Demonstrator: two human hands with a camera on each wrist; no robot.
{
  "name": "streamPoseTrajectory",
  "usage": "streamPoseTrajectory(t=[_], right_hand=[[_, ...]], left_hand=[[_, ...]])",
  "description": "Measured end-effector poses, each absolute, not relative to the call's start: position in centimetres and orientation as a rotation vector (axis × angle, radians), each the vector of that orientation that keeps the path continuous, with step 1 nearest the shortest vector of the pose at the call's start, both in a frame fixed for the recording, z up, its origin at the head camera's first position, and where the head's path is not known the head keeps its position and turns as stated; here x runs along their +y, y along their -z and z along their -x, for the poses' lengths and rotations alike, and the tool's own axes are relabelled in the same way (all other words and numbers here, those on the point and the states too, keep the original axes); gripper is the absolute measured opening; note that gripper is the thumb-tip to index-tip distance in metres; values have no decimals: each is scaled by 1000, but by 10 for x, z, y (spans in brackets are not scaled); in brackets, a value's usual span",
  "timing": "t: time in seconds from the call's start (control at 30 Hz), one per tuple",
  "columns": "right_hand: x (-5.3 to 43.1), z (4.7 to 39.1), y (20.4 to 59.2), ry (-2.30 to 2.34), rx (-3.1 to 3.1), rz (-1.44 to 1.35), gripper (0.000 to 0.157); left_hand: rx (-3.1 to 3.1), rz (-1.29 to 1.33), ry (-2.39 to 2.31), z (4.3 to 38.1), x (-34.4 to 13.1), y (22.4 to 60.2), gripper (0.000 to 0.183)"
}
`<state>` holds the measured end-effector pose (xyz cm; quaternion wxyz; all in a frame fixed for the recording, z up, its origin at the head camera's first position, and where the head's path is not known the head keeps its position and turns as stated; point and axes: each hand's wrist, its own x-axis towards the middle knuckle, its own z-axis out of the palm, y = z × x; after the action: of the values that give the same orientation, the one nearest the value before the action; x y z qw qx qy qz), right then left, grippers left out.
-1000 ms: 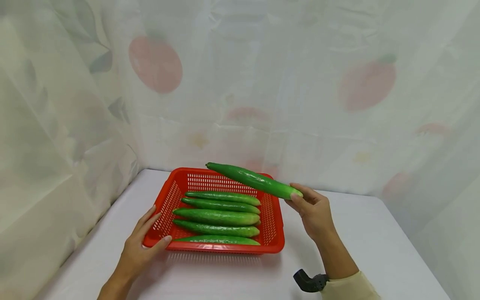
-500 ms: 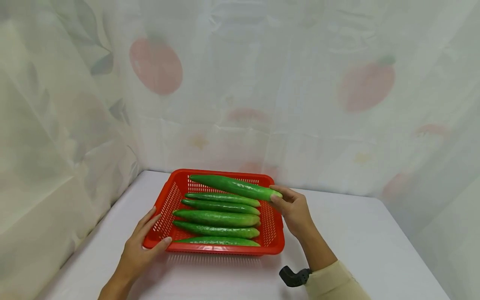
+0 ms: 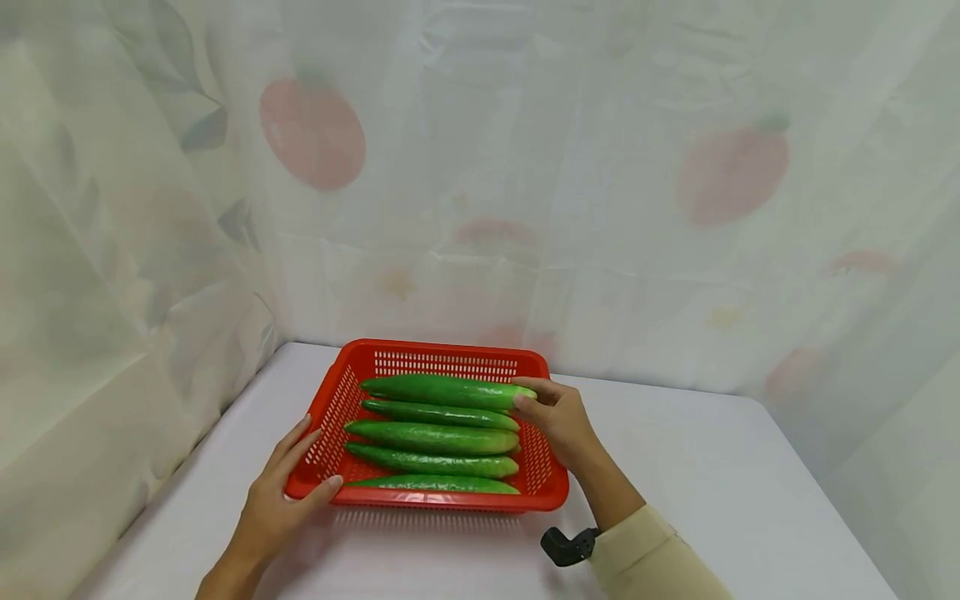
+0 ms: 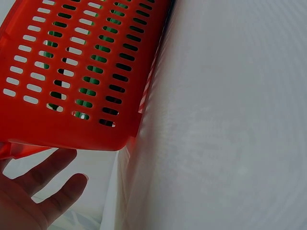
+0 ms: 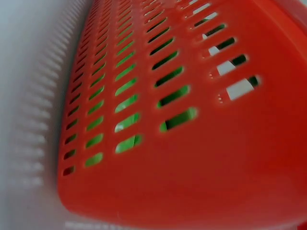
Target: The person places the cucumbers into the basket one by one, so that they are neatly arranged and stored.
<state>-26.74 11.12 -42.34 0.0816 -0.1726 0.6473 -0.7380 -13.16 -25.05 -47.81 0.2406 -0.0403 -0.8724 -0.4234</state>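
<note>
A red perforated basket point(image 3: 442, 498) stands on the table with several long green cucumbers point(image 3: 431, 436) lying side by side in it. At its back, my right hand point(image 3: 558, 421) pinches the pale end of one cucumber point(image 3: 442, 390), which lies level over or against the rearmost one; whether it bears weight there I cannot tell. My left hand point(image 3: 281, 496) rests at the basket's front left corner, thumb on the front rim, fingers spread along the left side. In the left wrist view, two fingers point(image 4: 64, 194) extend below the rim. The basket wall point(image 5: 192, 177) hides my right hand in its wrist view.
A white cloth covers the table point(image 3: 697, 492). Behind and to the left hangs a pale curtain point(image 3: 585, 167) printed with red fruit. A black curved piece point(image 3: 567, 547) sticks out from the right wrist beside a beige sleeve point(image 3: 652, 554).
My right hand has carried the cucumber left and down from above the basket's right rim into the basket, turning it nearly level with the others. My left hand has stayed put.
</note>
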Motion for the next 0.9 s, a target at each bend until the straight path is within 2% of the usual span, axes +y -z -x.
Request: streamPoseTrajectory(t=[0.6,0.9], right_hand=[[91,278,427,2005,2048,554,34],[88,278,428,2027,2026,483,30]], left_hand=[[-2364,127,1173,131,-250,478,67],[-2361,138,1180,133,-251,481,68]])
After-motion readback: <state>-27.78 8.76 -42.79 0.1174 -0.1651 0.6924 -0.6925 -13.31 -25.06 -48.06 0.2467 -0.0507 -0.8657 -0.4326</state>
